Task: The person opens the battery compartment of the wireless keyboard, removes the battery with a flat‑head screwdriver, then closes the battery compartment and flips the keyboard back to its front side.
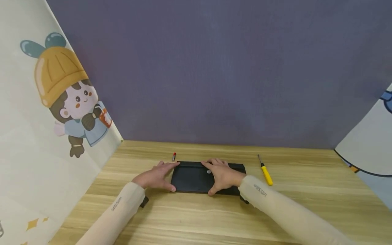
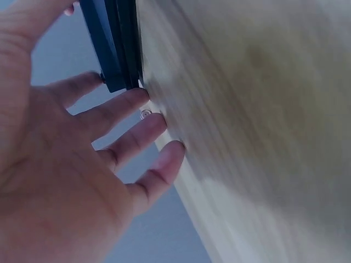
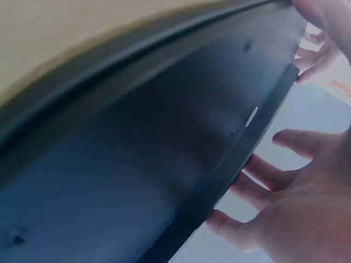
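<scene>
A black rectangular tray [image 1: 191,178] with raised long rims lies in front of me on the wooden table. My left hand [image 1: 156,177] spans its left end, thumb at the near corner and index fingertip at the far one. The other left fingers [image 2: 131,139] stretch out beside the end. Across the right half, my right hand [image 1: 223,175] holds the tray between thumb at the near rim and fingertips at the far rim. The right wrist view shows the tray's inner face [image 3: 148,142] with a slot-like hole and small round marks. The right palm hides part of it.
To the right lies a screwdriver [image 1: 266,175] with a yellow handle, its tip pointing away. A small cylinder with a red end [image 1: 174,157] sits behind the tray's far left corner. A dark blue-grey partition [image 1: 214,85] rises at the table's back edge.
</scene>
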Available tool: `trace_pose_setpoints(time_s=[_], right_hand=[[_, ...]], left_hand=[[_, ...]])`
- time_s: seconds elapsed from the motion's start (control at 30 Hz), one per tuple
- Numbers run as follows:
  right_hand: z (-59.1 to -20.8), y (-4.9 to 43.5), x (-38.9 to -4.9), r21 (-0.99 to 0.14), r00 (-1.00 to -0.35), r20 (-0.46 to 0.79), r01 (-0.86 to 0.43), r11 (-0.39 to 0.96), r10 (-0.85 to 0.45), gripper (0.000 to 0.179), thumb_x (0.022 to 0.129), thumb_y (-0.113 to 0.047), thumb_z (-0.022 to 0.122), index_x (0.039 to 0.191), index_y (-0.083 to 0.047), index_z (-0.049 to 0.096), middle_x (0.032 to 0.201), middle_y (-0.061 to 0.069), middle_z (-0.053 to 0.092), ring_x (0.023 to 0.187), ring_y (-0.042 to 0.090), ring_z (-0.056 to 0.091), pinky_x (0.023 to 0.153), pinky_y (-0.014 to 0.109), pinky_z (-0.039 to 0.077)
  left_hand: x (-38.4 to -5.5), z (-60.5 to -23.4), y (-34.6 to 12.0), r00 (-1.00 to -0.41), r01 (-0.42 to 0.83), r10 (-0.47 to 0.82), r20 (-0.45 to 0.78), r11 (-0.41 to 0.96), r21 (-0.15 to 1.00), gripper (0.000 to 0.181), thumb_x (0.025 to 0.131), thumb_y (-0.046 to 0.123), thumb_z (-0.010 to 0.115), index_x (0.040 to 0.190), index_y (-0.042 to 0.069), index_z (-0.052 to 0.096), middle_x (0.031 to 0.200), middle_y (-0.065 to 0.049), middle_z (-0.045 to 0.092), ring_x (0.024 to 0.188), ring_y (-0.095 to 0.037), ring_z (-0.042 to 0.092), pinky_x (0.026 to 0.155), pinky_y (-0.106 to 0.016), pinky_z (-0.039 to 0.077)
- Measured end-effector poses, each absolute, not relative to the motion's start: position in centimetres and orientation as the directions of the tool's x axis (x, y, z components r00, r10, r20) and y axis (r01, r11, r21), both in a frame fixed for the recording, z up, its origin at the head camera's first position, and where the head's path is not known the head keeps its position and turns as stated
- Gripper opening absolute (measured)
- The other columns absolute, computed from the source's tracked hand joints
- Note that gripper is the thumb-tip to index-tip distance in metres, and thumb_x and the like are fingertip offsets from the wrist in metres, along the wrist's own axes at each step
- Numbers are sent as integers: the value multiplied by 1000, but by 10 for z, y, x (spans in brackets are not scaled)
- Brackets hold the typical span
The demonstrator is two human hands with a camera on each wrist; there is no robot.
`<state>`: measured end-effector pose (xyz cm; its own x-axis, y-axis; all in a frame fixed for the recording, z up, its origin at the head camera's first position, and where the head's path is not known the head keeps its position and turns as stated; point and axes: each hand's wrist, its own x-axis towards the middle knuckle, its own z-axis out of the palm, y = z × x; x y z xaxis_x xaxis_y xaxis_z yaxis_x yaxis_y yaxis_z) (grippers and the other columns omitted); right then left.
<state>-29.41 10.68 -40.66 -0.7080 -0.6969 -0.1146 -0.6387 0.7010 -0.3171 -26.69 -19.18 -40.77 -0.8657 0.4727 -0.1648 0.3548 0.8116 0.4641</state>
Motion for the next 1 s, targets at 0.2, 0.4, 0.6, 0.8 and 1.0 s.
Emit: trace_pose_setpoints(time_s=[0.2, 0.4, 0.6, 0.8, 1.0], right_hand=[[-409, 114, -282, -316, -735, -86, -620, 718, -673, 114, 61, -57, 82, 151, -15, 25, 147, 7, 30, 134, 28, 27, 104, 56, 20], [-400, 120, -268, -392, -758, -57, -582, 713, -650, 114, 62, -54, 83, 152, -19, 22, 149, 7, 26, 135, 30, 24, 104, 60, 17], [-391, 130, -267, -468, -766, 17, -574, 672, -643, 115, 63, -51, 84, 153, -22, 19, 151, 9, 22, 136, 33, 22, 100, 60, 28], [-385, 141, -279, -496, -753, 113, -608, 620, -648, 116, 61, -51, 85, 153, -22, 20, 150, 4, 24, 134, 27, 27, 96, 52, 37], [-380, 149, -292, -532, -732, 196, -639, 556, -653, 116, 61, -57, 82, 153, -24, 19, 149, -1, 24, 132, 24, 30, 96, 51, 37]], left_hand=[[-261, -408, -193, -837, 399, 531, -131, 756, 520, 103, 71, 52, 78, 152, 25, 21, 151, -6, 28, 136, -42, 16, 100, -61, 27], [-252, -391, -192, -844, 419, 535, -36, 700, 578, 91, 79, 54, 69, 152, 30, 20, 152, -7, 24, 135, -33, 26, 101, -56, 29], [-247, -366, -180, -856, 459, 512, 78, 680, 572, 86, 83, 61, 61, 151, 32, 17, 148, -5, 29, 128, -28, 37, 97, -54, 35], [-249, -349, -169, -858, 493, 470, 210, 633, 597, 79, 87, 56, 59, 151, 33, 19, 146, -4, 31, 125, -28, 39, 93, -54, 38], [-255, -330, -158, -805, 586, 466, 368, 526, 617, 67, 95, 39, 56, 151, 25, 22, 137, -4, 38, 118, -24, 40, 94, -50, 36]])
